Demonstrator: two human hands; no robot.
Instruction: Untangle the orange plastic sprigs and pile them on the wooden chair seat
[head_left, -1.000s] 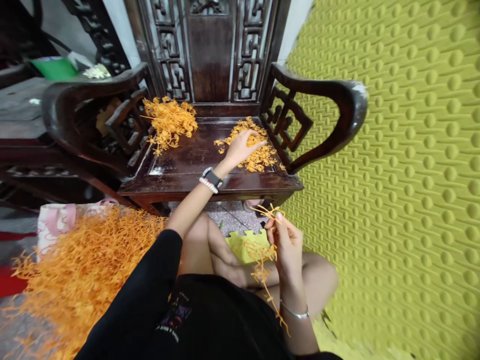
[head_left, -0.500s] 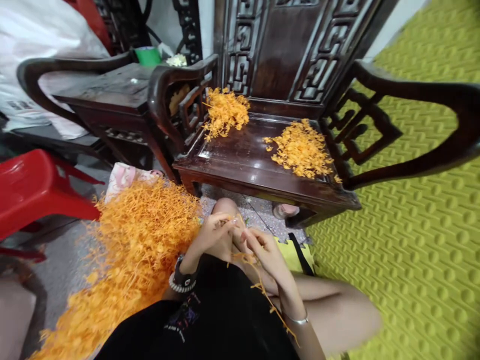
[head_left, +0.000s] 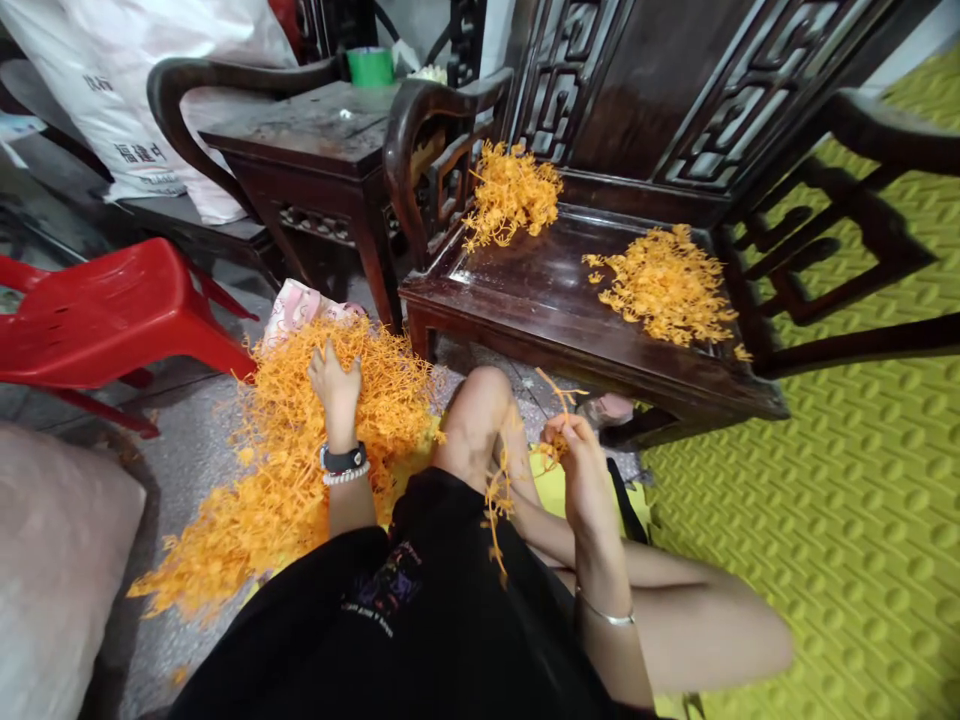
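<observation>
My left hand (head_left: 335, 384) reaches into a big heap of orange plastic sprigs (head_left: 277, 480) on the floor at my left, fingers sunk in the strands. Over my lap, my right hand (head_left: 576, 470) pinches a bunch of orange sprigs (head_left: 501, 492), whose stems dangle down across my knee. On the dark carved wooden chair (head_left: 525, 310) ahead lie two orange piles: a tangled pile (head_left: 511, 195) at the back left of the seat and a flatter pile of small pieces (head_left: 666, 285) on the right side.
A red plastic stool (head_left: 105, 315) stands at the left. Behind it are a dark side table (head_left: 315, 130) with a green tape roll (head_left: 370, 66) and a white sack (head_left: 127, 90). Green bumpy foam matting (head_left: 840, 480) covers the floor at right.
My left hand left the small pieces on the chair seat, came back to my lap, then went down left into the floor heap. The view swung left.
</observation>
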